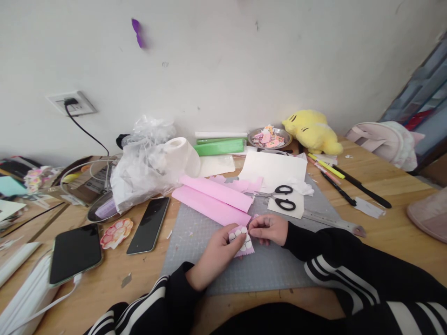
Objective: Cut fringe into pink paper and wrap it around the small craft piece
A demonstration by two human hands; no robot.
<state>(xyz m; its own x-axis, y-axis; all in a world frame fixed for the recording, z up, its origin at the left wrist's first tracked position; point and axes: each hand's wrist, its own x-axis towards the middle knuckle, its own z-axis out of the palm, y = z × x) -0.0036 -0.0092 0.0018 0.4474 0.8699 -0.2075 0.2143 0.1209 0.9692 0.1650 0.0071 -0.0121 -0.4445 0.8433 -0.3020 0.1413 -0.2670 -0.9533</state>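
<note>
My left hand (216,253) and my right hand (269,229) meet over a grey cutting mat (265,265). Both pinch a small piece of pink paper (244,249), the fingers curled closed on it. Just beyond my hands lie two rolls of pink crepe paper (213,197), side by side on the mat. Black-handled scissors (283,197) rest shut on white paper (275,170) behind my right hand. Both sleeves are black with white stripes.
Two dark phones (149,224) (75,251) lie to the left on the wooden table (384,186). A crumpled plastic bag (143,167), a toilet roll, green paper rolls (220,146), a yellow plush toy (312,130), a dish of stickers, pens (337,179) and a ruler surround the mat.
</note>
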